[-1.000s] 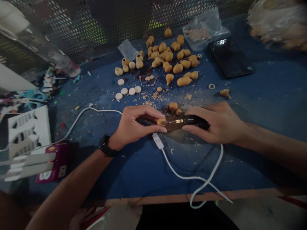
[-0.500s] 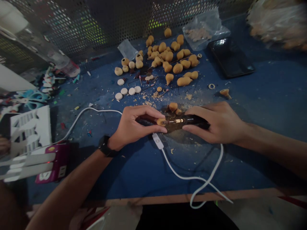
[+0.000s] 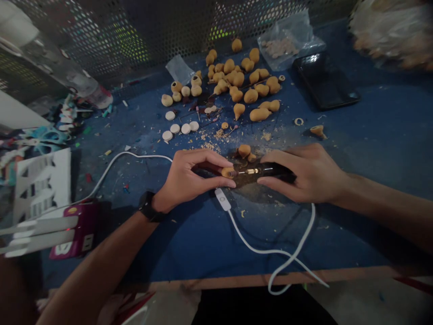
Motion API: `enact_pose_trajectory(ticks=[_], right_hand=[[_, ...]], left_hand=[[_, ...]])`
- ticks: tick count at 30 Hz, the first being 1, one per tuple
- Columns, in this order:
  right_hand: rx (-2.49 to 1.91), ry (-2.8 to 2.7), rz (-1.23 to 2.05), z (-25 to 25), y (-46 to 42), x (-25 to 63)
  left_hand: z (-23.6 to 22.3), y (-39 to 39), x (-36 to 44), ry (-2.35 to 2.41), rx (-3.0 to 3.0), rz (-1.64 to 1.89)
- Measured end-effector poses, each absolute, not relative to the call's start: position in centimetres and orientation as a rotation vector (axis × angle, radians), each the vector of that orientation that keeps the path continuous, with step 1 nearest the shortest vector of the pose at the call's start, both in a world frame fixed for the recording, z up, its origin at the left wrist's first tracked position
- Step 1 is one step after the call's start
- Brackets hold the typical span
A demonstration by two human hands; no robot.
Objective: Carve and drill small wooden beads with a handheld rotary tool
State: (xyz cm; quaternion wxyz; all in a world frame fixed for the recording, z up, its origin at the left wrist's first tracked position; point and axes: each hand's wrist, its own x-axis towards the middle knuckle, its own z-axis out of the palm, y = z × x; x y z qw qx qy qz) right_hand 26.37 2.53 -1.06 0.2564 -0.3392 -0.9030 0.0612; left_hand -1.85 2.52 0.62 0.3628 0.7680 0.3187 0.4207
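My left hand [image 3: 199,175] pinches a small tan gourd piece [image 3: 227,172] between thumb and fingers, its cut end facing right. In my right hand [image 3: 304,174] lies a black rotary tool [image 3: 275,169] with a brass collet, held level and pointing left. The tool's bit meets the gourd piece at its dark opening; how deep it reaches I cannot tell. Just behind the bit sit a gourd cup [image 3: 244,150] and a smaller scrap. A white inline switch [image 3: 223,200] on a white cord lies below my left fingertips.
Several small gourds [image 3: 251,96] are heaped at the back centre, with white discs [image 3: 186,129] and shavings before them. A black tray [image 3: 326,81] lies back right. At left are a magenta power strip [image 3: 84,225], blue scissors [image 3: 47,140] and a white cut-out sheet [image 3: 61,174].
Both hands, the gourd piece and the rotary tool keep nearly the same place. At the far left, another person's fingers by the cut-out sheet have gone from view, and the sheet has shifted slightly.
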Motion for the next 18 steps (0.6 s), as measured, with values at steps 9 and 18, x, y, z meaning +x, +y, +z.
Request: enact_pose_trajectory(ticks=[9,18], right_hand=[[-0.927,-2.451,0.157,-1.11,2.52,26.34],[-0.92,-2.46,0.134,-1.15,2.48,26.39]], left_hand=[[0.6,2.54,-1.83,0.835,1.981,1.084],[0.47,2.65,-1.75,0.804,2.031,1.071]])
